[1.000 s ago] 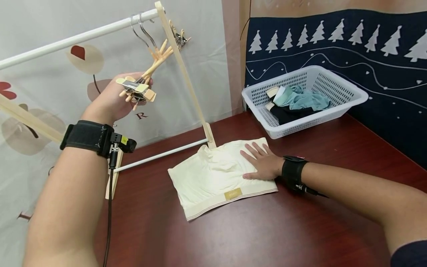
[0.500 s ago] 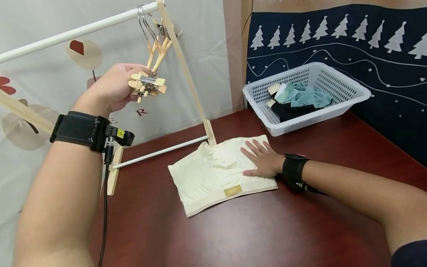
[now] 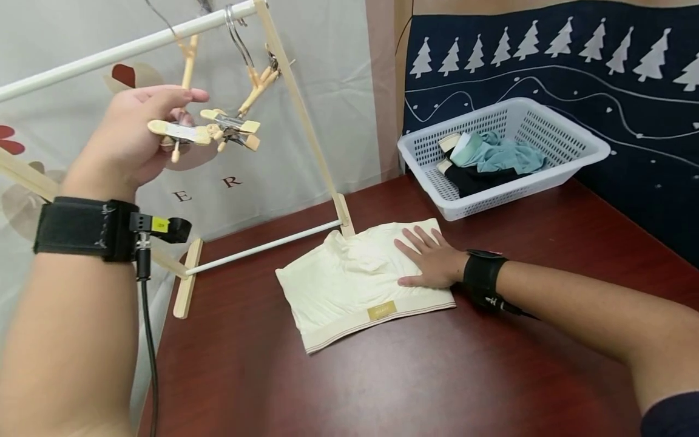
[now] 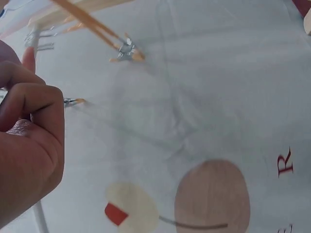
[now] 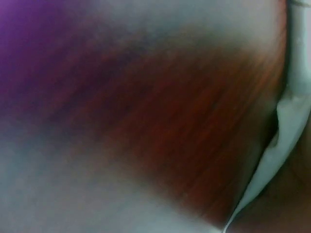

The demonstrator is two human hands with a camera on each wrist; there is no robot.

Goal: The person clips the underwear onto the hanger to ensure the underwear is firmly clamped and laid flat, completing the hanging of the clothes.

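Inspecting the head view, we find the left hand raised near the white rail of the wooden rack, its fingers curled round one end of a wooden clip hanger. The hanger's bar lies roughly level, its long axis running left to right from the palm toward a second clip hanger, which hangs by its hook on the rail just beside it. The held hanger's own hook end rises toward the rail; we cannot tell whether it rests on it. The left wrist view shows curled fingers and little else of the grip.

We note the right hand lying flat, fingers straight and spread, pressing on the right part of the cream garment spread on the dark red table. The garment lies well below and to the right of the held hanger, its banded hem toward the person, its long axis across the table. The right hand is plainly the nearer to it; the left is well apart.

A white basket holding folded clothes stands behind the garment.
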